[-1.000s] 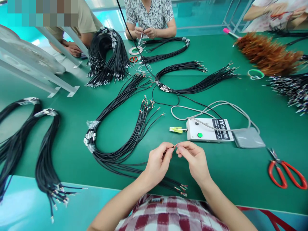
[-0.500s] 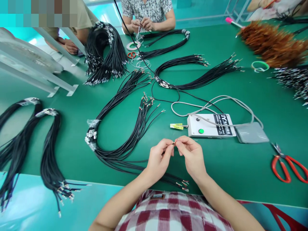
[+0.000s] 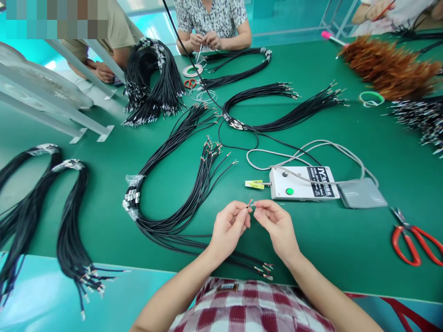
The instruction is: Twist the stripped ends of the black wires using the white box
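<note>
The left hand [image 3: 231,227] pinches a black cable's stripped end [image 3: 249,204]; at its three o'clock, the right hand's [image 3: 277,227] closed fingertips grip a thin wire [image 3: 253,204].

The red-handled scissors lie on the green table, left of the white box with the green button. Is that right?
Not quite: the head view shows the red-handled scissors to the right of the white box with the green button. They do lie on the green table.

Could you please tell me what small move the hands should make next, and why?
Perhaps ease the thin pale wire clear of the thin red wire: the right hand seems to pinch the pale one, the left hand the black cable end.
</note>
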`<state>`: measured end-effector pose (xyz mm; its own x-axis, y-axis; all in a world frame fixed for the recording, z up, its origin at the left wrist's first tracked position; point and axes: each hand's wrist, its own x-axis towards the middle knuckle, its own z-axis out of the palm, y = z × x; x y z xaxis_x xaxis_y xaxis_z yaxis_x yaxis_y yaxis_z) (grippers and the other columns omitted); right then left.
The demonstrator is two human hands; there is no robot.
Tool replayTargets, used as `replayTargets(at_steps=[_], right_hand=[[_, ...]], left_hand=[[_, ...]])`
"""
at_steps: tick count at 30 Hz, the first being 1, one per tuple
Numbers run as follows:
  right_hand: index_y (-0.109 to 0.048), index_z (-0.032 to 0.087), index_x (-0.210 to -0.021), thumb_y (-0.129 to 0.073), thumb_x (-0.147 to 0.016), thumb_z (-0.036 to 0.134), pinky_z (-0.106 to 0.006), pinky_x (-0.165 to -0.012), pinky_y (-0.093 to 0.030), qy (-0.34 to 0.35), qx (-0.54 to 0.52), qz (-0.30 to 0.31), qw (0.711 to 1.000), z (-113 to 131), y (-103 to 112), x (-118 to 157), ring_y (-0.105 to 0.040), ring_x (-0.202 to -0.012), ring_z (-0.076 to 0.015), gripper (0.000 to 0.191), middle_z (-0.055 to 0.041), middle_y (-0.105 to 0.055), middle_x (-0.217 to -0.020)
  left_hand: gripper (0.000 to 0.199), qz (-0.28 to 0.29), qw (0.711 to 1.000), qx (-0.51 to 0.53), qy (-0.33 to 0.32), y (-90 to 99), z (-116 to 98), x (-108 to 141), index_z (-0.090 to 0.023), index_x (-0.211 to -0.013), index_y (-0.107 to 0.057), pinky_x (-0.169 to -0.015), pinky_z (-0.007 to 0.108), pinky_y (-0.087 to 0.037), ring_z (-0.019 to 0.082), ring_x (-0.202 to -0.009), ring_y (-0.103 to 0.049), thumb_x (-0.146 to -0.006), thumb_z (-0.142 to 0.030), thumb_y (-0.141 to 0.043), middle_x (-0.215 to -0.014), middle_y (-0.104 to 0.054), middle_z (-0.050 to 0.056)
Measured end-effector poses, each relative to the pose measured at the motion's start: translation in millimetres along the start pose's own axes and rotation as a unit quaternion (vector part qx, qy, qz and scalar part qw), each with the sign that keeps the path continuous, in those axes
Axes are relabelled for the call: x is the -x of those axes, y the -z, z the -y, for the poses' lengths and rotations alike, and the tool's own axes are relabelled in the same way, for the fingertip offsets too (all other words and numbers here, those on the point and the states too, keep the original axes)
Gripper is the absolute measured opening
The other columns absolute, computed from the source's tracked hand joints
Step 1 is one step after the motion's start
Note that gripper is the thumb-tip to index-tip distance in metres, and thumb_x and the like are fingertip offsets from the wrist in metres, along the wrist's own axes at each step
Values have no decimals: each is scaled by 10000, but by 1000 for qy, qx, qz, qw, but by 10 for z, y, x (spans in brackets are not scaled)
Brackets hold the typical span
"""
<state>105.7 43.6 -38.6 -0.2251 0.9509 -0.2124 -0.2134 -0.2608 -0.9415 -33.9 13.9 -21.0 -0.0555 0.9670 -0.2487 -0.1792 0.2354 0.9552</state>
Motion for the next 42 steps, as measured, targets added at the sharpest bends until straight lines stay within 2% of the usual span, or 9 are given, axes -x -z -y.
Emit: replayTargets(at_steps=[4, 7, 9, 13, 18, 25, 32, 38, 42], right_hand=[[-727, 249, -1039, -795, -795, 406, -258, -657, -494, 12, -20, 32, 999, 54, -48, -73, -574, -648, -113, 299, 18, -624, -777], [-744, 222, -890, -747, -835, 424, -243, -575, -444, 27, -13, 31, 999, 88, -110, -129, -490, -568, -89, 209, 22, -587, -737], [-737, 200, -783, -730, -848, 432, -239, -518, -385, 38, -2, 19, 999, 75, -130, -148, -421, -529, -72, 241, 16, -574, -747], [-762, 207, -845, -718, -860, 443, -247, -515, -351, 46, 4, 18, 999, -54, -91, -160, -397, -534, -71, 241, 12, -552, -775], [-768, 212, -861, -702, -869, 475, -257, -526, -332, 50, 18, 50, 997, -207, -8, -185, -390, -542, -76, 271, 5, -539, -779], [-759, 209, -815, -710, -853, 500, -257, -510, -339, 65, 42, 61, 995, -231, 36, -224, -415, -520, -79, 297, 0, -547, -764], [-714, 184, -752, -778, -780, 523, -236, -452, -364, 60, 14, 33, 998, -291, 38, -242, -456, -469, -62, 347, 2, -572, -774], [-711, 180, -745, -758, -799, 534, -245, -471, -412, 95, 46, -2, 994, -287, 33, -233, -501, -505, -86, 361, -10, -593, -762], [-713, 180, -776, -737, -818, 535, -252, -484, -422, 93, 48, 3, 994, -282, 39, -249, -505, -511, -89, 359, -13, -600, -781]], left_hand=[[378, 13, 1000, 1, -4, 6, 42, -26, -143, -883, -580, -430, 178, -267, 46, -464, -369, -918, -518, -604, -602, -518, -38], [373, 32, 999, -21, -17, 20, 70, -62, -149, -845, -567, -437, 180, -265, 50, -483, -377, -927, -511, -595, -614, -519, -32], [394, 57, 998, -20, -11, 43, 96, -107, -156, -803, -539, -431, 182, -252, 45, -466, -364, -916, -528, -603, -602, -521, -34], [461, 114, 993, 8, 18, 127, 193, -259, -169, -787, -501, -402, 190, -235, 38, -400, -334, -865, -604, -630, -550, -528, -43], [485, 180, 984, 11, 13, 241, 314, -412, -146, -852, -551, -428, 187, -286, 46, -417, -393, -827, -614, -675, -564, -572, -23], [477, 172, 985, 16, 9, 242, 362, -445, -151, -818, -549, -435, 188, -295, 58, -437, -414, -815, -606, -693, -563, -578, -10], [498, 162, 987, -5, 11, 244, 348, -422, -161, -772, -515, -445, 189, -304, 58, -439, -411, -805, -627, -688, -546, -551, -19], [509, 144, 989, -24, 5, 217, 326, -400, -163, -788, -522, -467, 194, -318, 64, -466, -412, -784, -639, -704, -554, -535, -25], [494, 140, 990, -26, 4, 204, 314, -400, -164, -809, -531, -472, 190, -324, 64, -475, -413, -787, -623, -710, -573, -544, -24]])
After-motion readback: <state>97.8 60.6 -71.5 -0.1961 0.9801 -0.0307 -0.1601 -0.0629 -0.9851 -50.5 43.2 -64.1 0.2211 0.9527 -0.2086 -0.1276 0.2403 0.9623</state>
